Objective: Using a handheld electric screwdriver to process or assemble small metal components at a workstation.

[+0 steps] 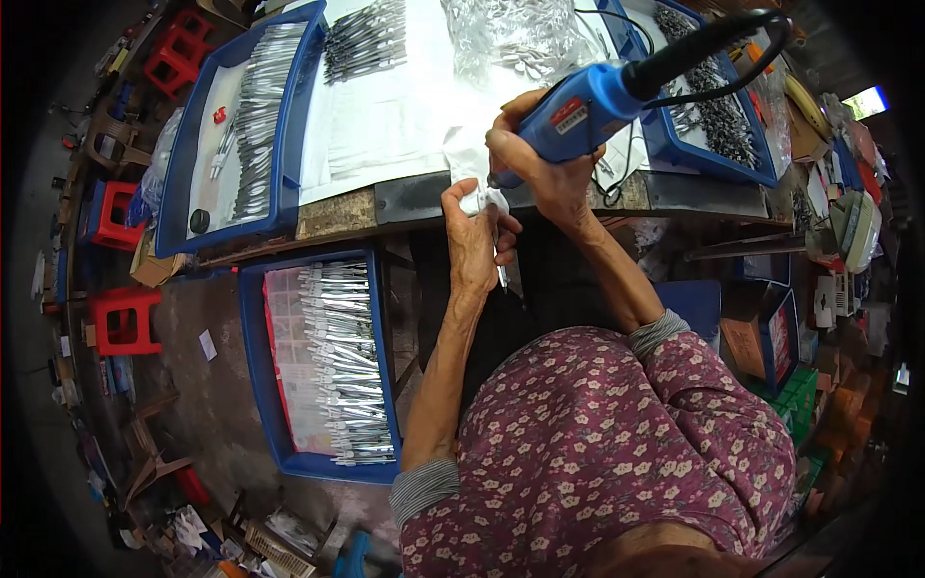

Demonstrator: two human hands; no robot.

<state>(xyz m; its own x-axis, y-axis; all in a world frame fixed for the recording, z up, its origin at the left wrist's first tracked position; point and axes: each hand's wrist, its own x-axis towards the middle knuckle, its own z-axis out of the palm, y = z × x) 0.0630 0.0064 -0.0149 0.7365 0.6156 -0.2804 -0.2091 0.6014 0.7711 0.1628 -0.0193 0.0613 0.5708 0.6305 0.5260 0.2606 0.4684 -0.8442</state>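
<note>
My right hand (549, 169) is wrapped round a blue electric screwdriver (588, 111), a black cord running from its back end. Its nose is tilted down to the left, close to the fingers of my left hand (470, 236). Those fingers are closed on a slim metal rod with a white end (496, 204), whose thin lower part sticks out below them. Whether the tool's tip touches the white end is hard to tell. Both hands are at the near edge of the worktable (347, 214).
Left on the table, a blue tray (289, 169) holds rows of dark and silver rods. Below it, another blue tray (255, 376) holds similar white-ended rods. Clear plastic bags (520, 43) lie at the back. A third blue tray (756, 164) sits right. Red stools (125, 323) stand left.
</note>
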